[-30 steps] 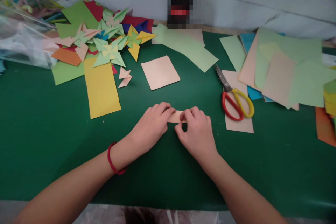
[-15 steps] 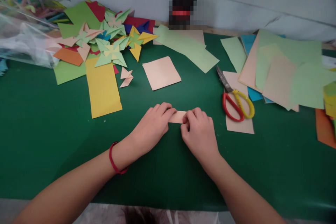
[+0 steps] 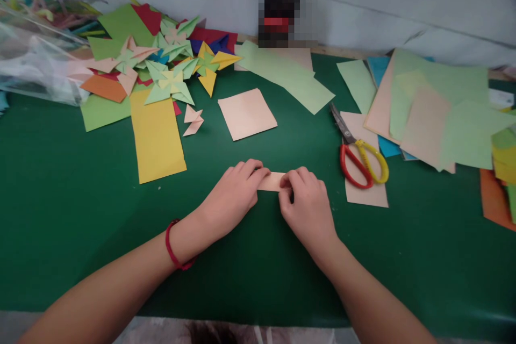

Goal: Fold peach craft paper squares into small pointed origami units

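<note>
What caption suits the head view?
Left hand and right hand hold a pale peach paper strip over a green tabletop, red-and-yellow-handled scissors lying to the right.

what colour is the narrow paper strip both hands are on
Pale peach; the narrow paper strip shows best in the head view, the only one.

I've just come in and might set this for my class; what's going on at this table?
A person's left hand and right hand hold opposite ends of a narrow peach paper strip over the green tabletop. Beyond the strip lies a square of peach paper, with a small folded peach piece to its left. Scissors lie on the right, partly over another peach sheet.
</note>
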Demonstrator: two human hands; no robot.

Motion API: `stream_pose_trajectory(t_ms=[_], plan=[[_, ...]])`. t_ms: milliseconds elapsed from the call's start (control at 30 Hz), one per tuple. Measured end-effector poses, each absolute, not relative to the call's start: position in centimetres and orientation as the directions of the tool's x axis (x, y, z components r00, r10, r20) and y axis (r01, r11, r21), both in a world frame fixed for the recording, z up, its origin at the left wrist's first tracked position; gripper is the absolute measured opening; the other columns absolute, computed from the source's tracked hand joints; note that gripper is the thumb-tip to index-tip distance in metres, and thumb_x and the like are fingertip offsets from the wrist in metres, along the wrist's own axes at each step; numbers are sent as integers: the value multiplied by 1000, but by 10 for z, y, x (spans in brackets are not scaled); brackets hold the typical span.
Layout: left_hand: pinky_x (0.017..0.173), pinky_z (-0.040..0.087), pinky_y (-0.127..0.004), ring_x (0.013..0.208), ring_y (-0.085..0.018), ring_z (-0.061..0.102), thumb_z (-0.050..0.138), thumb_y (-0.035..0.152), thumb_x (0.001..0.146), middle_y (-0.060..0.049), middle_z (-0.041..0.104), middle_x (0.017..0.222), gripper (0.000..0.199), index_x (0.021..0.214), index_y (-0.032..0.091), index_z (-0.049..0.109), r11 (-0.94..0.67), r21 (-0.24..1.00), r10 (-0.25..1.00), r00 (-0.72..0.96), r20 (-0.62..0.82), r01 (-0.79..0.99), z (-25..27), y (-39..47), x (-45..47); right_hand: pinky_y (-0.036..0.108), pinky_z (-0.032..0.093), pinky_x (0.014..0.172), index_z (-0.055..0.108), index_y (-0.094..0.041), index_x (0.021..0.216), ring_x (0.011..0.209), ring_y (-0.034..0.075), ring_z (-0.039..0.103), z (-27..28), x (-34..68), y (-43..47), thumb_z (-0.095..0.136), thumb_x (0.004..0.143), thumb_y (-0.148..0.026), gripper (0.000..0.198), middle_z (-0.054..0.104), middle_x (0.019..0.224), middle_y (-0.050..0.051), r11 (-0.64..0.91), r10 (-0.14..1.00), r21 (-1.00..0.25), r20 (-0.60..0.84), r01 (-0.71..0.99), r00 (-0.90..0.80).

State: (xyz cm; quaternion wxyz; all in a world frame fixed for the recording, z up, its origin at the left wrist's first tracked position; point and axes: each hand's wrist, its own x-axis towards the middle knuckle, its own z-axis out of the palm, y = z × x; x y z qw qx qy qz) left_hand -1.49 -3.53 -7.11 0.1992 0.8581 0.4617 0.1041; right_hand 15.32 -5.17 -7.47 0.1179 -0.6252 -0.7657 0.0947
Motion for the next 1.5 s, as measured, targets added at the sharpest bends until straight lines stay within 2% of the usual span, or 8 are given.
stream_pose_trajectory(t_ms=[200, 333, 567, 767, 967, 1100, 1267, 1500], plan=[[81, 45, -37, 96, -21, 51, 41, 6, 83, -9, 51, 115, 34, 114, 15, 48, -492, 437, 835, 551, -10, 753, -71, -35, -15, 35, 37, 73, 55, -18, 94, 86, 23, 48, -74, 155, -48, 41, 77, -7, 25, 55, 96, 10, 185, 980, -392, 140, 901, -141], [79, 45, -36, 95, -21, 51, 41, 6, 84, -9, 52, 113, 30, 111, 15, 48, -490, 434, 840, 543, 1, 756, -70, -36, -14, 37, 38, 74, 56, -18, 99, 88, 24, 50, -73, 157, -47, 43, 84, -16, 20, 56, 98, 11, 198, 976, -400, 163, 895, -143], [78, 45, -35, 93, -20, 52, 42, 7, 85, -8, 53, 114, 15, 93, 14, 52, -543, 383, 812, 583, 13, 747, -68, -37, -16, 34, 38, 72, 57, -18, 97, 83, 21, 52, -73, 162, -44, 46, 87, -28, 18, 58, 91, 8, 172, 984, -399, 103, 901, -142], [84, 45, -37, 100, -21, 52, 39, 8, 87, -9, 54, 113, 17, 91, 14, 55, -604, 375, 782, 613, 109, 704, -71, -37, -17, 30, 37, 66, 58, -18, 94, 71, 18, 52, -74, 164, -43, 45, 88, -29, 19, 55, 76, 4, 187, 982, -394, 102, 900, -159], [86, 43, -38, 98, -22, 52, 40, 15, 89, -11, 55, 111, 17, 92, 12, 57, -641, 307, 758, 642, 114, 703, -65, -37, -15, 29, 38, 65, 57, -18, 93, 69, 15, 51, -74, 163, -45, 45, 88, -29, 16, 56, 79, 4, 164, 986, -403, 88, 901, -140], [87, 42, -36, 99, -22, 51, 41, 15, 89, -10, 55, 111, 16, 91, 12, 57, -633, 299, 768, 629, 120, 714, -65, -38, -15, 27, 39, 64, 56, -18, 92, 68, 14, 52, -72, 162, -46, 45, 88, -28, 15, 58, 88, 5, 124, 992, -437, 62, 891, -108], [86, 42, -35, 100, -21, 51, 41, 10, 88, -10, 55, 111, 16, 92, 13, 56, -605, 311, 791, 599, 128, 733, -66, -38, -16, 27, 39, 62, 57, -18, 87, 66, 14, 52, -69, 163, -46, 44, 89, -28, 16, 58, 78, 3, 146, 989, -479, 72, 865, -127], [83, 44, -37, 93, -21, 53, 41, 10, 88, -9, 57, 106, 20, 101, 13, 56, -614, 300, 781, 616, 99, 730, -68, -39, -16, 30, 42, 73, 65, -19, 78, 76, 16, 54, -67, 162, -43, 39, 92, -32, 32, 57, 79, 4, 125, 991, -653, 42, 747, -128]])
